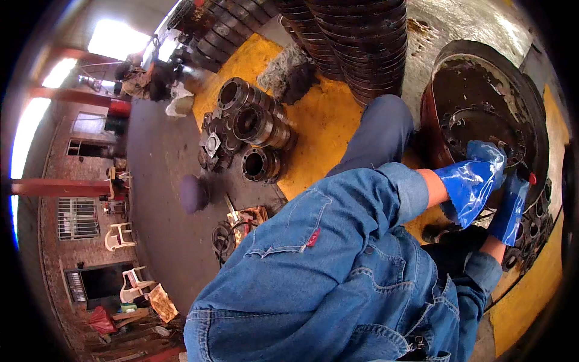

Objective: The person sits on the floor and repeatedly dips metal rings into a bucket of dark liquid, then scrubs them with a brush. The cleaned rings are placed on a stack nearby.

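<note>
Both my hands wear shiny blue gloves and reach into a large round drum (427, 111) at the right, its inside dark and greasy. A dark metal ring (461, 114) with holes around its rim lies inside. My left hand (485, 158) is at the ring's near edge, its fingers bent over it. Just right of it, my right hand (516, 188) is closed beside a small red-ended piece (532, 178), perhaps part of a tool. What lies within the right fingers is hidden.
Tall stacks of dark metal rings (362, 48) rise beyond my knee. Oily flanged cylinders (256, 123) stand on the yellow floor plate (313, 130), with a bundle of grey fibres (283, 66) behind. More ringed parts (534, 226) lie beside the drum. White chairs (119, 236) stand far left.
</note>
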A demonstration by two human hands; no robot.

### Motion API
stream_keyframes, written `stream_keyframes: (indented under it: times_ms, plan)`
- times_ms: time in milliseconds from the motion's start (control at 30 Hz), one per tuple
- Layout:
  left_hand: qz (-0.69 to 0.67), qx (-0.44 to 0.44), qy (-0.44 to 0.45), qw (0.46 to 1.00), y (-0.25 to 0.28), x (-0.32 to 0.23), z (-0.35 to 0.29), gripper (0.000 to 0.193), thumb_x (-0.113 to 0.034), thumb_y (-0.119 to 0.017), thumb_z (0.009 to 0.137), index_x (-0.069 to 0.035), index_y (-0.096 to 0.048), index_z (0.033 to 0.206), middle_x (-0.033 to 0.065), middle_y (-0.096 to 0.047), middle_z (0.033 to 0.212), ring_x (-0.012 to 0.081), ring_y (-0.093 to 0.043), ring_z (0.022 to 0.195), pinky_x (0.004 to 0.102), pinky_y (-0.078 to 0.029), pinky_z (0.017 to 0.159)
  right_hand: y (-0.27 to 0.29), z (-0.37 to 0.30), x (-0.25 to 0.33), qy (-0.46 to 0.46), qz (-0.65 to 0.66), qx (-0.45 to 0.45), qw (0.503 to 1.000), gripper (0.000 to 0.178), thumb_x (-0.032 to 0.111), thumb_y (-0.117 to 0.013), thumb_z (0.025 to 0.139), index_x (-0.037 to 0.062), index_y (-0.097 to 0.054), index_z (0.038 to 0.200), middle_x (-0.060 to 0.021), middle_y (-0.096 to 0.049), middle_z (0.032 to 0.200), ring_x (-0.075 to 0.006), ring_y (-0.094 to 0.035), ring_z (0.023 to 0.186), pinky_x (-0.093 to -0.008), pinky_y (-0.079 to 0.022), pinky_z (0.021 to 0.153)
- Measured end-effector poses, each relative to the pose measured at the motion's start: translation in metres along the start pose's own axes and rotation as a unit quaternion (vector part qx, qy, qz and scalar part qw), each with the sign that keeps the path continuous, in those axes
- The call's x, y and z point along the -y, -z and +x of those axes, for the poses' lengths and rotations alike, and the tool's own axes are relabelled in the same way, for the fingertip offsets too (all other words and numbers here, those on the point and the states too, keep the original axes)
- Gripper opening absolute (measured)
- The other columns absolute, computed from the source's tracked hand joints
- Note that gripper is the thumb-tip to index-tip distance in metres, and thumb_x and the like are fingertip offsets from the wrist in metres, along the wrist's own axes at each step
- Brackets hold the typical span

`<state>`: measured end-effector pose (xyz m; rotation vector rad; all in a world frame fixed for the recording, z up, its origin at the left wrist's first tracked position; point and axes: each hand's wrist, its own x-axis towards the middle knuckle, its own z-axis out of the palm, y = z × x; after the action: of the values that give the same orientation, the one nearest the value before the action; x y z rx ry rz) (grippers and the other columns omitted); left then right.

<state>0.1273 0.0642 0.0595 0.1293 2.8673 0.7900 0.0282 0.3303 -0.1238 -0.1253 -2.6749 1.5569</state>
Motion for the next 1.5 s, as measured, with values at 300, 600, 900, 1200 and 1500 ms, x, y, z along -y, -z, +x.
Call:
stream_keyframes:
  times_ms: [300, 600, 900, 1200, 1500]
  plan:
    - [0.001, -0.002, 0.012, 1.000, -0.001, 0.004, -0.003, 0.047, -0.051, -0.071, 0.084, -0.012, -0.074, 0.108, 0.0127, -0.076, 0.100, 0.0337, -0.072, 0.101, 0.0462, -0.056, 0.088, -0.003, -0.003, 0.004, -0.004, 0.002, 0.009, 1.000, 0.023, 0.016, -0.067, 0.098, 0.0007, -0.070, 0.115, -0.0136, -0.075, 0.109, -0.0197, -0.069, 0.100, -0.0335, -0.054, 0.092]
    - [0.006, -0.003, 0.029, 1.000, -0.002, 0.009, -0.003, 0.046, -0.051, -0.071, 0.084, -0.012, -0.074, 0.108, 0.0125, -0.076, 0.100, 0.0335, -0.072, 0.101, 0.0461, -0.056, 0.088, -0.018, -0.009, 0.007, -0.004, 0.018, 0.025, 1.000, 0.023, 0.014, -0.067, 0.098, 0.0007, -0.070, 0.116, -0.0130, -0.075, 0.109, -0.0187, -0.069, 0.099, -0.0325, -0.054, 0.091]
    - [0.016, -0.008, 0.036, 0.999, -0.003, 0.006, 0.001, 0.046, -0.051, -0.072, 0.084, -0.012, -0.074, 0.107, 0.0124, -0.076, 0.099, 0.0333, -0.072, 0.101, 0.0461, -0.056, 0.088, -0.024, -0.010, 0.007, 0.003, 0.033, 0.030, 0.999, 0.023, 0.013, -0.067, 0.098, 0.0007, -0.070, 0.117, -0.0124, -0.075, 0.109, -0.0177, -0.069, 0.099, -0.0315, -0.055, 0.091]
    - [0.017, -0.011, 0.032, 0.999, -0.005, 0.000, 0.001, 0.046, -0.051, -0.072, 0.084, -0.012, -0.074, 0.107, 0.0122, -0.076, 0.099, 0.0332, -0.073, 0.101, 0.0460, -0.056, 0.088, -0.023, -0.006, 0.011, 0.014, 0.041, 0.028, 0.999, 0.023, 0.011, -0.067, 0.097, 0.0007, -0.070, 0.118, -0.0118, -0.075, 0.109, -0.0167, -0.069, 0.098, -0.0304, -0.055, 0.090]
    - [0.024, -0.021, 0.039, 0.999, -0.007, -0.006, -0.001, 0.045, -0.051, -0.072, 0.084, -0.012, -0.075, 0.106, 0.0121, -0.076, 0.099, 0.0330, -0.073, 0.100, 0.0460, -0.056, 0.087, -0.035, -0.004, 0.030, 0.040, 0.065, 0.031, 0.997, 0.023, 0.010, -0.068, 0.097, 0.0007, -0.069, 0.119, -0.0112, -0.075, 0.109, -0.0157, -0.069, 0.097, -0.0294, -0.055, 0.090]
